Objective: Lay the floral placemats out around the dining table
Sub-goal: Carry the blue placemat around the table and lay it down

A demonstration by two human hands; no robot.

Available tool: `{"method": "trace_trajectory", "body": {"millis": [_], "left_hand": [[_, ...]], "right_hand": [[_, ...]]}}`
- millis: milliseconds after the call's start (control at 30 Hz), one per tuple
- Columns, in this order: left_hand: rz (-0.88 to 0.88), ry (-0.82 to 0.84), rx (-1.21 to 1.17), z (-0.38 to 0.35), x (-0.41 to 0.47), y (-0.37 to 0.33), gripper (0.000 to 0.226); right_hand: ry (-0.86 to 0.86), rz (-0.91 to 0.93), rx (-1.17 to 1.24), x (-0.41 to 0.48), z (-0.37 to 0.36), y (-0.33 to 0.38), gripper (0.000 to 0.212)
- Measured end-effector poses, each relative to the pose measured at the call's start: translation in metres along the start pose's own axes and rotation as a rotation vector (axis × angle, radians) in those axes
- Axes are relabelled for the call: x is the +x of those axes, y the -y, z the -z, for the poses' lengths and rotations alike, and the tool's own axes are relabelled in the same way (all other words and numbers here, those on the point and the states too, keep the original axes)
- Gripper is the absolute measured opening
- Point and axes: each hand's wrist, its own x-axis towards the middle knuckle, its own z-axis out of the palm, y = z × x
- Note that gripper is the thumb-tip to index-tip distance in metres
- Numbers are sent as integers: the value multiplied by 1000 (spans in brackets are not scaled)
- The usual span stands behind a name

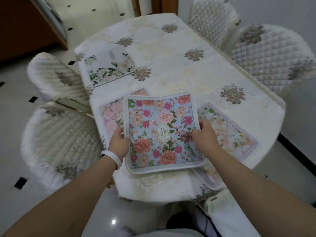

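Observation:
A blue floral placemat (160, 117) with pink and peach roses and a "GARDEN" label is held above the near end of the dining table (179, 53). My left hand (118, 142) grips its left edge and my right hand (205, 135) grips its right edge. Under it on the left lies a pink floral placemat (111, 113). A pale floral placemat (229, 134) lies on the right, partly covered. A white placemat with green-leaved flowers (109, 65) lies flat at the table's far left side.
The table wears a cream embroidered cloth. Quilted covered chairs stand around it: two on the left (58, 77) (59, 141), two at the back right (271, 53) (212, 17), and one at the near right (227, 212). White tiled floor (15, 106) lies to the left.

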Motion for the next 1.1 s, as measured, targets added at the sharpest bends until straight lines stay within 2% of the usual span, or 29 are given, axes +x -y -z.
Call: {"method": "trace_trajectory", "body": {"millis": [167, 367, 467, 700, 900, 1100], "left_hand": [[-19, -82, -192, 93, -17, 11, 22], [-165, -256, -219, 231, -51, 25, 16], [-185, -330, -231, 302, -70, 52, 14], [-116, -473, -395, 452, -126, 146, 16], [-42, -585, -504, 535, -162, 219, 26], [2, -671, -631, 587, -165, 263, 19]], "right_hand": [[28, 78, 16, -40, -57, 68, 23], [76, 178, 39, -116, -136, 149, 20], [131, 223, 59, -160, -179, 182, 20], [327, 311, 55, -263, -304, 234, 22], [503, 354, 15, -325, -395, 261, 23], [588, 430, -47, -347, -463, 292, 22]]}}
